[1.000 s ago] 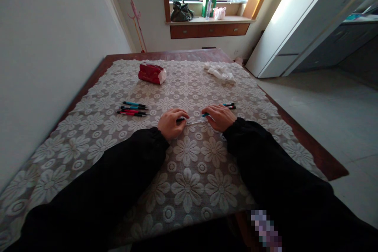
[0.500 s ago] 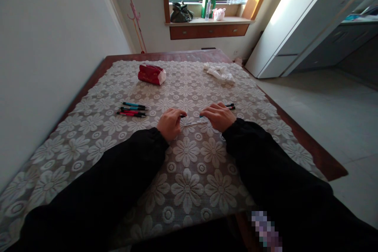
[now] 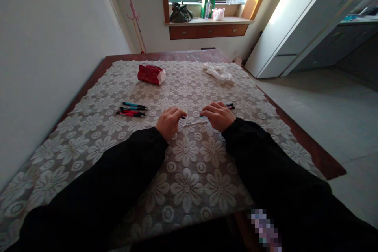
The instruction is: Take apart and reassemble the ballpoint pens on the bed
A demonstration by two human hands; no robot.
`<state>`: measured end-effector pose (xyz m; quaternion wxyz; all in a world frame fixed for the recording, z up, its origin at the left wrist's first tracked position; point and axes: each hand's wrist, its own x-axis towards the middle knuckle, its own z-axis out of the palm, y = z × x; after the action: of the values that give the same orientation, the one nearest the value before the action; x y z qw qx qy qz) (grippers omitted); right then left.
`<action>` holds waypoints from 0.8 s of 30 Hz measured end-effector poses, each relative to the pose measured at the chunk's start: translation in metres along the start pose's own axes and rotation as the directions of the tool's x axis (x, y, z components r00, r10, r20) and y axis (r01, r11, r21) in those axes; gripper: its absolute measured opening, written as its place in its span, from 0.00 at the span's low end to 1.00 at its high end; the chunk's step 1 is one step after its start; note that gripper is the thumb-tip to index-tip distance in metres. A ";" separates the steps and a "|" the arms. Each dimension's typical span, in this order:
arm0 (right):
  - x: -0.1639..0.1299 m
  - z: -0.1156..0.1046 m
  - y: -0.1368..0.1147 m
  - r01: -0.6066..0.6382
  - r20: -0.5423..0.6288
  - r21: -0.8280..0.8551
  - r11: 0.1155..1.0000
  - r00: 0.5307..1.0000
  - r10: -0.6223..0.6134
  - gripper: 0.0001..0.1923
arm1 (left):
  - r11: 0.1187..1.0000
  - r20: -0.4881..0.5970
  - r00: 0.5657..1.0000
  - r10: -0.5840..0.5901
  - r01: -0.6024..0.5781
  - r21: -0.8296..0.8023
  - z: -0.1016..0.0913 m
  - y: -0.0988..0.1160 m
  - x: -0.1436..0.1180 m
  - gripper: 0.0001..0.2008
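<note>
My left hand [image 3: 169, 122] rests on the lace tablecloth [image 3: 189, 181], its fingers closed on a short black pen piece [image 3: 183, 117] that pokes out to the right. My right hand [image 3: 219, 115] is a little to the right, fingers pinched on a blue pen piece [image 3: 201, 116] pointing left. The two pieces are apart, with a small gap between them. A thin pale refill [image 3: 193, 123] lies on the cloth just below that gap. Two dark pens [image 3: 230, 106] lie behind my right hand.
Several pens [image 3: 132, 109] lie in a row left of my left hand. A red tissue pack [image 3: 151, 74] and crumpled white tissue [image 3: 219, 73] sit farther back. The wall runs along the table's left; a white fridge [image 3: 283, 31] stands at the right.
Both hands have lifted slightly and drawn a little closer together, the pen pieces now pointing at each other. The refill and the other pens have not moved.
</note>
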<state>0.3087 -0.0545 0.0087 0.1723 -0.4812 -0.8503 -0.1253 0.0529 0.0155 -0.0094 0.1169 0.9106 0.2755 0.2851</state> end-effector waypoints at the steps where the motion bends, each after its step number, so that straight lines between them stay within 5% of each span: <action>1: 0.000 0.000 0.000 -0.012 0.002 0.002 1.000 1.000 0.012 0.11 | 1.000 0.003 1.000 -0.003 0.003 -0.003 0.000 0.000 0.000 0.12; 10: -0.001 0.003 -0.001 -0.098 0.036 0.056 0.994 0.995 0.096 0.11 | 0.996 0.047 0.995 -0.083 0.082 0.028 -0.003 0.006 0.001 0.13; 15: -0.001 0.001 -0.001 -0.172 0.005 0.106 0.979 0.985 0.172 0.16 | 0.999 0.009 1.000 -0.004 0.004 0.035 -0.012 0.017 0.000 0.08; 24: 0.000 -0.002 -0.003 -0.124 0.107 0.155 0.980 0.988 0.108 0.17 | 0.995 0.104 0.994 0.026 -0.036 0.092 -0.010 0.017 -0.002 0.09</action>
<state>0.3068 -0.0571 0.0106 0.1755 -0.5200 -0.8356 -0.0223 0.0529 0.0013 0.0042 0.0836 0.9326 0.2680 0.2266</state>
